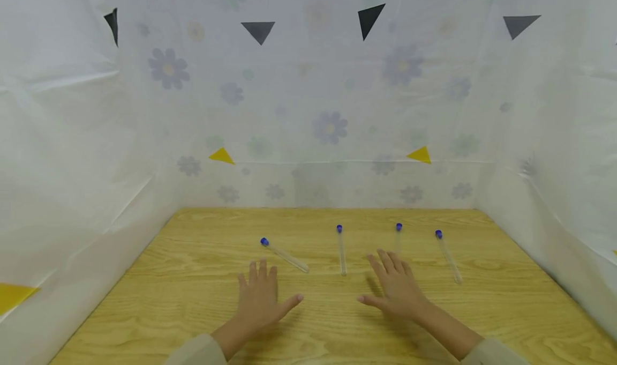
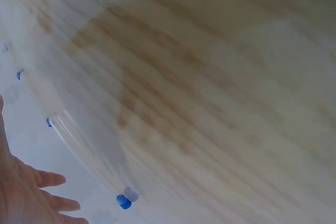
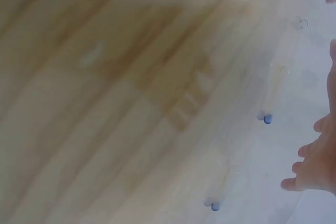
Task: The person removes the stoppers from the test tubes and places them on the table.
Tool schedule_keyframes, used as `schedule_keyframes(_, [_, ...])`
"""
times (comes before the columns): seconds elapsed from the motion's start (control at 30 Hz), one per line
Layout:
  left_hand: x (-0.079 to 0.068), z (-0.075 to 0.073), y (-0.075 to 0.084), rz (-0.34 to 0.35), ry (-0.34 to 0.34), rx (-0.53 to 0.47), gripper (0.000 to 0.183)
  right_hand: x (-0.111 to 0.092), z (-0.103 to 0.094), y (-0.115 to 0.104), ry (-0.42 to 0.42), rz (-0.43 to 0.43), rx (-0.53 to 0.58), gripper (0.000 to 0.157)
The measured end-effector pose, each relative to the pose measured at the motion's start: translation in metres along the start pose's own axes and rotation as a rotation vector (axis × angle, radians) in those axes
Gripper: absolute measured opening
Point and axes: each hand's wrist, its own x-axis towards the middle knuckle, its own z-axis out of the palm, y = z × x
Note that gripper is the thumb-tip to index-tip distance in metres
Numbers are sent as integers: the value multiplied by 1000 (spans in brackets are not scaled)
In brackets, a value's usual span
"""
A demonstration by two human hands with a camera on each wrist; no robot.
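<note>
Clear test tubes with blue caps lie apart on the wooden table (image 1: 318,333), caps toward the back. My left hand (image 1: 260,298) is spread with straight fingers just in front of a slanted test tube (image 1: 287,257). Right of that, another test tube (image 1: 341,253) points nearly straight away from me. Over the table, my right hand (image 1: 400,292) has its fingers extended and holds nothing; it hides the lower end of a test tube (image 1: 398,228). A further test tube (image 1: 449,259) lies to its right. Both hands cast shadows on the wood and appear in the wrist views too.
White sheeting encloses the table at the left (image 1: 72,166), the back wall (image 1: 289,97) and the right (image 1: 554,140). Flower prints cover the back wall, with black and yellow triangles stuck on it.
</note>
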Motion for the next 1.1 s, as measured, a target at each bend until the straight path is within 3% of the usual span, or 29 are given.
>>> schedule_keyframes(0.27, [6, 2, 5, -17, 1, 50, 91, 5, 7, -3, -69, -80, 76, 83])
schedule_keyframes(0.67, [9, 9, 9, -30, -12, 147, 91, 13, 10, -10, -92, -94, 71, 82])
schedule_keyframes(1.1, [20, 13, 17, -45, 61, 219, 80, 25, 15, -16, -112, -125, 52, 80])
